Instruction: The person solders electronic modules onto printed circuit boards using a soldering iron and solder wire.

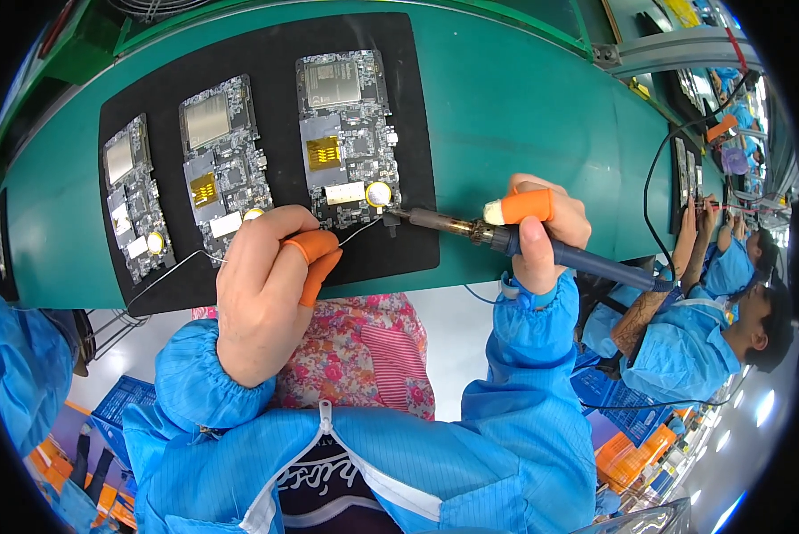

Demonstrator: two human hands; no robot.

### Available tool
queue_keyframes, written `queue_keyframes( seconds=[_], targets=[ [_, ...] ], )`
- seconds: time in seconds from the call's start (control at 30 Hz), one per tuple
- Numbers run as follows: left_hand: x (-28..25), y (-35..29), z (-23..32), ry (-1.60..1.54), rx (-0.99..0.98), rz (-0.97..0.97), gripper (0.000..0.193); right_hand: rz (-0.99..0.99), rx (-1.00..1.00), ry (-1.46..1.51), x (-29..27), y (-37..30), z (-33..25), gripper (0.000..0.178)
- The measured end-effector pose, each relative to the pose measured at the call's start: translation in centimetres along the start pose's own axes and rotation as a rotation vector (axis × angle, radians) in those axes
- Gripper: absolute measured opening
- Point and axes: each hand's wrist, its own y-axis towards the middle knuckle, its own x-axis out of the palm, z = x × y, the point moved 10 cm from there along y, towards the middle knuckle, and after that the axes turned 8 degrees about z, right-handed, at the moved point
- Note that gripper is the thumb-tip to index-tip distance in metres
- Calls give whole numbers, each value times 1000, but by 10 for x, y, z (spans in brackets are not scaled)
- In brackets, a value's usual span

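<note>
My right hand [537, 227], with an orange finger cot, is closed round a soldering iron [586, 262]. The iron's tip meets the lower right corner of the rightmost circuit board [346, 147], close to a round coin cell [378, 194]. Between the fingertips of my left hand [270, 280], which wear orange cots, a thin strand of solder wire [361, 232] is pinched. One end of the wire reaches toward the iron's tip; the rest trails left. Two similar boards, a middle one [208, 123] and a left one [131, 157], lie alongside. My left hand partly covers the middle board's lower end.
All three boards rest on a black mat [275, 80] over a green bench top [506, 107]. A black cable [656, 169] hangs at the right. Co-workers in blue sit at both sides, one [684, 343] at the right. A metal rail [675, 53] crosses the upper right.
</note>
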Motion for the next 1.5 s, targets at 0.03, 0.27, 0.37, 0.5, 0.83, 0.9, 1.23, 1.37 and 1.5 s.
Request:
queue_keyframes(
  seconds=[0.03, 0.27, 0.37, 0.5, 0.83, 0.9, 1.23, 1.37, 1.5],
  targets=[
    [0, 1, 2, 15, 23, 5, 21, -15, -6, 0, 2, 0, -1, 21],
    [4, 0, 0, 44, 54, 23, 23, -59, -35, -4, 14, 1, -4, 17],
    [6, 1, 0, 64, 59, 8, 22, -86, -55, -22, 18, 2, -5, 14],
    [7, 2, 0, 67, 59, -1, 21, -91, -65, -23, 19, 2, -7, 13],
    [17, 7, 2, 23, 76, -8, 20, -94, -57, -31, 18, 1, -6, 12],
    [20, 7, 1, 30, 93, -24, 20, -98, -59, -30, 18, 1, -5, 12],
    [-12, 5, 0, 10, 49, 83, 25, -90, -94, 11, 20, 0, -6, 14],
    [-62, -25, -39, 100, -71, 244, 23, -20, -45, 78, 2, -6, 2, 21],
    [-147, -87, -122, 233, -484, 416, 35, 99, 13, 60, -12, -6, 6, 26]
  ],
)
